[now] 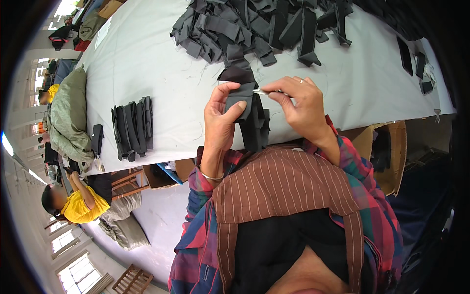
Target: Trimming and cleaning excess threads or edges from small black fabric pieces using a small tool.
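My left hand (pixel 218 117) is closed on a dark grey fabric strip (pixel 239 104), its thumb pressed flat on top. More dark strips hang below that hand over the table's near edge. Between the fingers of my right hand (pixel 302 107) is a small pair of metal snips (pixel 260 91), mostly hidden by the fingers. The tip of the snips meets the right edge of the held strip. Just beyond my hands spreads a large loose pile of dark fabric strips (pixel 215 30).
The white-covered table (pixel 171 93) carries a neat row of folded dark strips (pixel 132 128) at left. A flat black object (pixel 405 55) lies far right. Cardboard boxes (pixel 397 157) stand beneath. Beyond the left edge are a green sack (pixel 71 115) and a person in yellow (pixel 85 203).
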### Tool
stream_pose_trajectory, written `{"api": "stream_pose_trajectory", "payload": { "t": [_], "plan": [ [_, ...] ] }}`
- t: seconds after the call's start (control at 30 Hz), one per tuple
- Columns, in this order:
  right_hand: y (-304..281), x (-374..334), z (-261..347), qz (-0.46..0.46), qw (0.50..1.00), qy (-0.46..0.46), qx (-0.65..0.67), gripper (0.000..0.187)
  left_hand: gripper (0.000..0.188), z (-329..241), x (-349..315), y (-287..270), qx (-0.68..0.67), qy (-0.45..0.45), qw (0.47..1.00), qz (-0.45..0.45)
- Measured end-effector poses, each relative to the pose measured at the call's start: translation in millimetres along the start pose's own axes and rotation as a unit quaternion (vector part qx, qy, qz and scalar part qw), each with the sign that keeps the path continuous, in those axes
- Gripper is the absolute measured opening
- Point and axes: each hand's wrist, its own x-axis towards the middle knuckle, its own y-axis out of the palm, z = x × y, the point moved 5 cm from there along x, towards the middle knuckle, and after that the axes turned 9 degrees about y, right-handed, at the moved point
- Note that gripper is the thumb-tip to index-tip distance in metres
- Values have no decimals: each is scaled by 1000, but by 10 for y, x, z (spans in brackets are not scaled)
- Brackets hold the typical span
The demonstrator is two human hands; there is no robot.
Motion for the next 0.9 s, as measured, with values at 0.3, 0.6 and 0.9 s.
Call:
{"api": "stream_pose_trajectory", "payload": {
  "t": [0.3, 0.6, 0.9],
  "plan": [
    [93, 360, -166, 45, 982, 124, 134, 11, 25, -55, -190, 255, 268, 114, 950, 111],
    [-85, 342, 63, 32, 881, 174, 439, 8, 58, -145, -114, 190, 289, 233, 924, 94],
    [-119, 441, -72, 39, 933, 156, 321, 9, 45, -92, 70, 260, 145, 4, 983, 109]
  ]
}}
